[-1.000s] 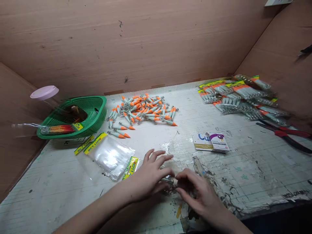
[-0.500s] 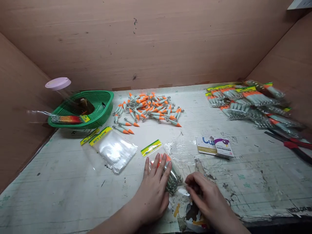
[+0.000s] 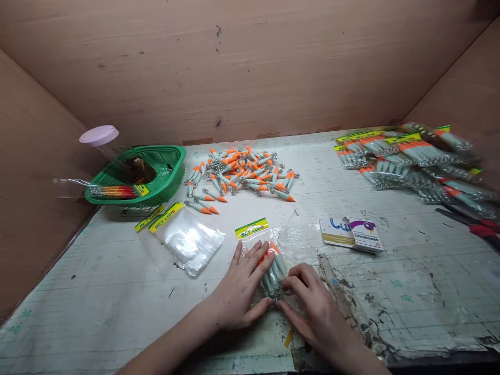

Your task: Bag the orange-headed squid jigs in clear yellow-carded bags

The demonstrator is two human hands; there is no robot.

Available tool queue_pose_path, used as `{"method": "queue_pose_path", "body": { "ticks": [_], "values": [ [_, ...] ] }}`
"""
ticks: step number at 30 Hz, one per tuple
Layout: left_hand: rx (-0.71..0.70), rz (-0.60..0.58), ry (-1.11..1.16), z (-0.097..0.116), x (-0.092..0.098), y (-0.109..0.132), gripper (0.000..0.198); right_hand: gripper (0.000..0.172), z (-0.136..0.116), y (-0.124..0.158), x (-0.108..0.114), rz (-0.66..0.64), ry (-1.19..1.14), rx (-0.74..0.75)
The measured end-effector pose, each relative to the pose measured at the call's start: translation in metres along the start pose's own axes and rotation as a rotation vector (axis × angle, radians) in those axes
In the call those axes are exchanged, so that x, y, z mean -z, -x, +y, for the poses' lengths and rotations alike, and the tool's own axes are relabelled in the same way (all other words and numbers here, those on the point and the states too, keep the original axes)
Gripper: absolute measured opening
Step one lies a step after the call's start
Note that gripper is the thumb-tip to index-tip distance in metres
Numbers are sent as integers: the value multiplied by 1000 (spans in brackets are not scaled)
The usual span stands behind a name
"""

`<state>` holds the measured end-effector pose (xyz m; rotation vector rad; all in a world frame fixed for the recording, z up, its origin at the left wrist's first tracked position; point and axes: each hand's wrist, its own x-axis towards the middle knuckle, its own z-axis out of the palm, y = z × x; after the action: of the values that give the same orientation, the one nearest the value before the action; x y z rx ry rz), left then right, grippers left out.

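Note:
In front of me lies a clear plastic bag (image 3: pixel 252 229) with a yellow-green header, holding several grey squid jigs with orange tips (image 3: pixel 278 260). My left hand (image 3: pixel 246 284) rests flat across the bag, fingers stretched, its thumb by the hooks at the near end. At that same end my right hand (image 3: pixel 312 302) has curved fingers and thumb closed about the bag's corner. Beyond the hands spreads a loose heap of the same jigs (image 3: pixel 250 174). Empty plastic bags (image 3: pixel 191 239) with matching headers are stacked to the left.
A green basket (image 3: pixel 172 172) at far left holds a packet of red-yellow lures (image 3: pixel 113 191) and a lidded clear tube (image 3: pixel 99 135). Filled bags (image 3: pixel 410 161) pile up at back right, with red-handled pliers (image 3: pixel 484 229) nearby. A small printed box (image 3: pixel 351 234) lies right of centre.
My right hand has moved left from the tabletop onto the near end of the bag. My left thumb has reached out to the hooks. The view has shifted slightly.

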<state>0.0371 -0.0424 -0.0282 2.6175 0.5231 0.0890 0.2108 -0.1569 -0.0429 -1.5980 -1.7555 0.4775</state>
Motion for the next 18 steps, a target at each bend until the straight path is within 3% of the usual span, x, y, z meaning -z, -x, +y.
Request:
{"method": "queue_pose_path", "body": {
  "ticks": [11,15,18],
  "values": [
    [205,100,48,16,-24,-4,84,17,-1,-8,-4,-64,-61,-62],
    [222,124,46,16,-26,-4,87,16,-1,-8,-7,-16,-32,-57],
    [231,125,60,15,-24,-4,86,20,-2,-9,-5,-53,-78,-70]
  ]
}}
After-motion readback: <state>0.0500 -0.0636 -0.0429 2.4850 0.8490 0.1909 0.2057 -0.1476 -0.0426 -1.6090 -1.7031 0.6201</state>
